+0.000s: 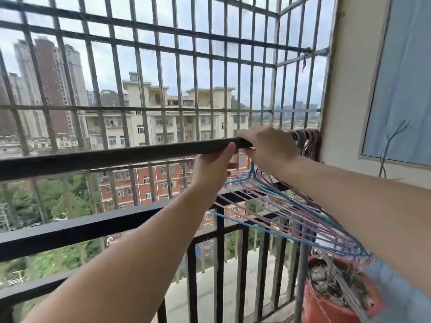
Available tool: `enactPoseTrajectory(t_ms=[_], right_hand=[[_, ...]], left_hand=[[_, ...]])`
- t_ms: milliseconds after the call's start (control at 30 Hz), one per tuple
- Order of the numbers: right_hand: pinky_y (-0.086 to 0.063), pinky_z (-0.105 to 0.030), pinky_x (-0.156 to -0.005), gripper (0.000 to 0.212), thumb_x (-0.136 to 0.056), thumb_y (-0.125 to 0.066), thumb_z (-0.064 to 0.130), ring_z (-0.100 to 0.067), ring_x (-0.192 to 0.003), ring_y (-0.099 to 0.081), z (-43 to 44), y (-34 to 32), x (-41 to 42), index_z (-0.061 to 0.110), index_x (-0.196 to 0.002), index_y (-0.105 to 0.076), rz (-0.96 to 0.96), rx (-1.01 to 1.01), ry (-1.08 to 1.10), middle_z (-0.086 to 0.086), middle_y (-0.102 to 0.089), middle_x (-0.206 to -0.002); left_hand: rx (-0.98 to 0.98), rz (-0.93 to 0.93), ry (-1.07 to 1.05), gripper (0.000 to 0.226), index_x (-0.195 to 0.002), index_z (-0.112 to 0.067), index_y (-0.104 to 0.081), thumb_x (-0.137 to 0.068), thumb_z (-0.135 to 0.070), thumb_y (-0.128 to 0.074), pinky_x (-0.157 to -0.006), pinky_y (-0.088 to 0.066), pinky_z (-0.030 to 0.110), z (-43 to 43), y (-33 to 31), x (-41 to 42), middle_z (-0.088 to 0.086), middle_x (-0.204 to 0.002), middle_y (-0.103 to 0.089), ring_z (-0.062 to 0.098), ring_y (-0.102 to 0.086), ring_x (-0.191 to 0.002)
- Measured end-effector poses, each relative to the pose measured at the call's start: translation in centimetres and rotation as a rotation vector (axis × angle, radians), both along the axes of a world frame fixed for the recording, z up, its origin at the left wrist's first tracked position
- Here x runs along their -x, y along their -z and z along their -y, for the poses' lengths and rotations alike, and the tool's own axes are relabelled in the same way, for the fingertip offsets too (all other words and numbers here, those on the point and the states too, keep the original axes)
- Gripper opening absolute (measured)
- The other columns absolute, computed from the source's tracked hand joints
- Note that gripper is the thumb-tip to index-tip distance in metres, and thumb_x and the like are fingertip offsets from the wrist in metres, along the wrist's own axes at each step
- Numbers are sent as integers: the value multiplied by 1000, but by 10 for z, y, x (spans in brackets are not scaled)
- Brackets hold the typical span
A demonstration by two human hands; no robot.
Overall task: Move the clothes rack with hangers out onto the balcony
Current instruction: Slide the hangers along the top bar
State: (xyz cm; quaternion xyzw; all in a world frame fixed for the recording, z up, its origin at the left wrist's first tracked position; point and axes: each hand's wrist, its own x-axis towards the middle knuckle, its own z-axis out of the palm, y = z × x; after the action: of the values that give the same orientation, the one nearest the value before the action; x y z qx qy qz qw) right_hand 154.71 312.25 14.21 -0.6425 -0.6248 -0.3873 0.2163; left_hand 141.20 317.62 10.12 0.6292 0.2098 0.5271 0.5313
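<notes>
While both arms reach forward, window grille [144, 66] fills view, city blocks beyond. Below it, black balcony railing [93, 226]. Dark rack pole [112, 157] runs horizontal between grille and railing, at chest height, tilted up toward right. Left hand [211, 170] cupped under pole, thumb on near face. Right hand [268, 149] curled over pole end, closed on it. Wire hangers [291, 213], blue and pink, fan down from pole under right forearm. Red flower pot [326, 306] lower right, dry stems inside.
</notes>
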Motion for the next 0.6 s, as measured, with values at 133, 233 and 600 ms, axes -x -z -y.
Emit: enactPoseTrajectory(t_ms=[133,233,600], right_hand=[[-41,-24,-56,19,-89,-58,17,-22,-72,-62,-15,0,-3,21,-106,-65,-15,-13,-34,0,-69,-85],[-44,-27,-58,21,-88,-60,20,-24,-75,-64,-22,2,-3,23,-108,-65,-2,-41,-52,1,-70,-88],[-37,-23,-61,26,-81,-69,19,-22,-80,-66,-11,20,-2,22,-107,-67,-79,-230,-75,3,-72,-94]], left_hand=[[-20,0,-36,6,-88,-29,-67,-91,-29,-61,-65,-53,30,-10,1,-2,-11,-84,-75,4,-68,-63],[-31,-2,-57,6,-90,-29,-66,-92,-30,-60,-64,-53,30,-15,1,-2,-11,-85,-74,5,-68,-61],[-20,-38,-13,15,-101,-28,-63,-94,-37,-53,-65,-53,32,-3,6,-12,-12,-90,-73,10,-70,-64]])
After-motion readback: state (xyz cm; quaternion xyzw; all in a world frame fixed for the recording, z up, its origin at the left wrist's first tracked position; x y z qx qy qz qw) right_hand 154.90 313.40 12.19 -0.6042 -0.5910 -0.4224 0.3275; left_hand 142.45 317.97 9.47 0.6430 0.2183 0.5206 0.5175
